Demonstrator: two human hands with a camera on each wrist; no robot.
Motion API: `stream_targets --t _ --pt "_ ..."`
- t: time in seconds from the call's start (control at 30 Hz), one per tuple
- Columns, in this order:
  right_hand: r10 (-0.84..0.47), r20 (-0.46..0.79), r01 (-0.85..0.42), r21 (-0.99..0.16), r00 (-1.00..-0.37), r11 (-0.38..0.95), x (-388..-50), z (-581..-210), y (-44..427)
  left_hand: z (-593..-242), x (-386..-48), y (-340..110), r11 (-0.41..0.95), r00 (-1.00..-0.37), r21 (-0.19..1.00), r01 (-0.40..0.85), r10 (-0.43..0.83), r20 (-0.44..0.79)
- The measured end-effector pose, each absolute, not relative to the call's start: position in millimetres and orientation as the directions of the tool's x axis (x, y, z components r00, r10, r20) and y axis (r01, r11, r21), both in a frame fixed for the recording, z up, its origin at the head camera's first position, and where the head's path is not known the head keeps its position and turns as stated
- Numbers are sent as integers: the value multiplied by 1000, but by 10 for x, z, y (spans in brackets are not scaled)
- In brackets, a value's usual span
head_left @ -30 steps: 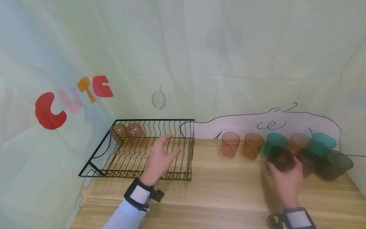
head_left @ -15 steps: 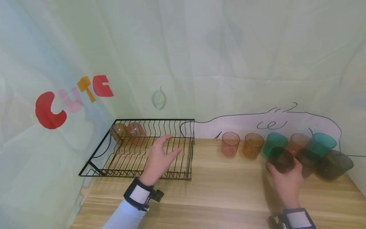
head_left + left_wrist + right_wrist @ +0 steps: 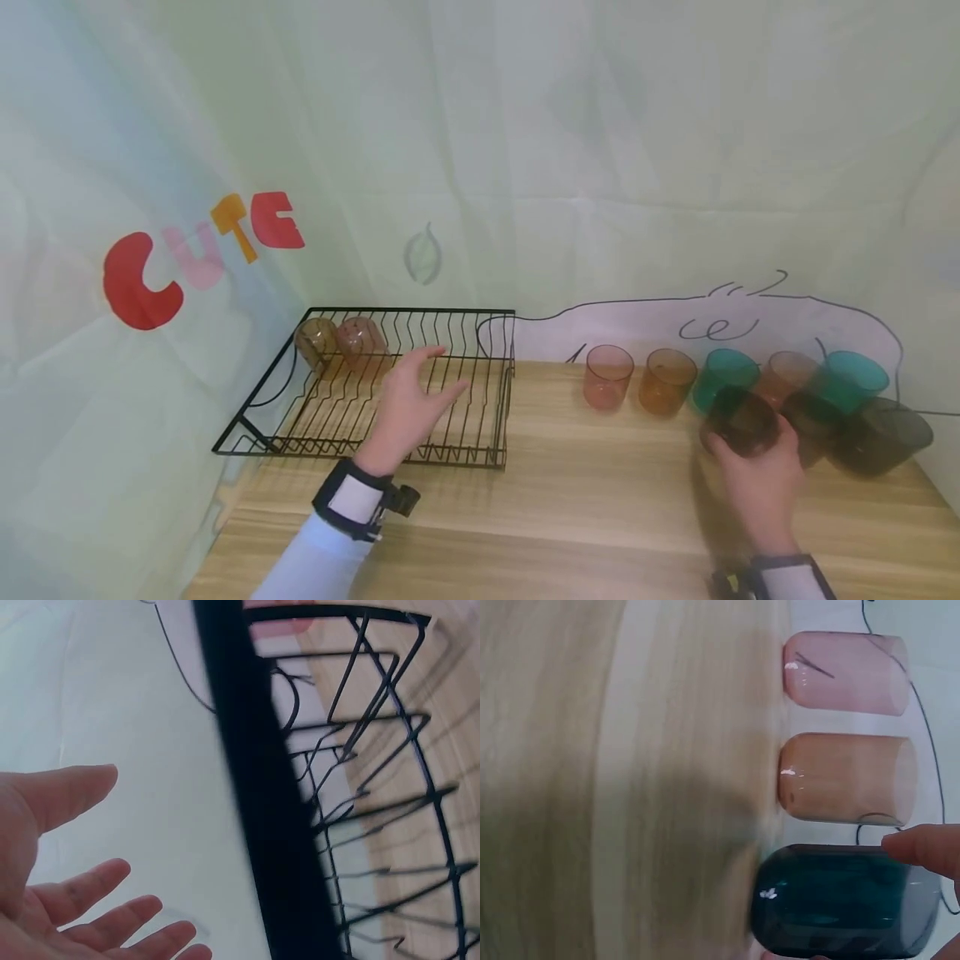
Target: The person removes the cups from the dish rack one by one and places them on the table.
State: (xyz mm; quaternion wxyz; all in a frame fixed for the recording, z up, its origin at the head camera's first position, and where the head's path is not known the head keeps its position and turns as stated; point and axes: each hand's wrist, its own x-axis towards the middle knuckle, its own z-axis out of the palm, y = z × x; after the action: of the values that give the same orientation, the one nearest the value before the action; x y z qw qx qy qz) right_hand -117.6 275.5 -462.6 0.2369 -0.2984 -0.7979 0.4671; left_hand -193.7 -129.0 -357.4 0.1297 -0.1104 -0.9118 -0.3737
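My right hand (image 3: 763, 487) grips a dark smoky glass cup (image 3: 741, 423) in front of the other cups, thumb on its left side. In the right wrist view this cup (image 3: 840, 900) looks dark teal, with the fingers near its rim. Whether its base touches the table, I cannot tell. My left hand (image 3: 405, 408) hovers over the black wire dish rack (image 3: 390, 454), thumb and fingers spread with nothing between them. The left wrist view shows the same hand (image 3: 82, 877) beside a rack bar (image 3: 255, 780). An amber cup (image 3: 315, 343) and a pink cup (image 3: 362, 342) lean upside down in the rack's back left corner.
Along the back of the wooden table (image 3: 600, 508) stand a pink cup (image 3: 608, 379), an amber cup (image 3: 667, 383), a teal cup (image 3: 723, 371) and several more cups. A dark cup (image 3: 881, 437) is at the far right. A curtain (image 3: 540, 167) hangs behind.
My left hand shifts slightly to the left over the rack. The head view has turned a little. My right hand keeps its grip on the dark cup, with little movement.
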Motion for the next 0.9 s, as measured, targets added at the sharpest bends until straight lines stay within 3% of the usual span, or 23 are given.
stream_targets --t 0.33,0.57,0.73,0.9 --pt "679 205 198 -863 -705 465 -1098 -4418 2716 -3367 -1994 -1562 752 -925 593 288 58 376" --pt "671 277 169 -838 -688 519 -1002 -4175 2681 -3317 -2093 -1786 826 -880 466 317 73 468" --pt "558 325 152 -750 -764 644 -949 -3994 2559 -3324 -2184 -1915 855 -874 422 301 71 480" --pt "316 390 -17 -652 -865 758 -959 -3905 2395 -3365 -2292 -1998 867 -891 420 268 57 450"
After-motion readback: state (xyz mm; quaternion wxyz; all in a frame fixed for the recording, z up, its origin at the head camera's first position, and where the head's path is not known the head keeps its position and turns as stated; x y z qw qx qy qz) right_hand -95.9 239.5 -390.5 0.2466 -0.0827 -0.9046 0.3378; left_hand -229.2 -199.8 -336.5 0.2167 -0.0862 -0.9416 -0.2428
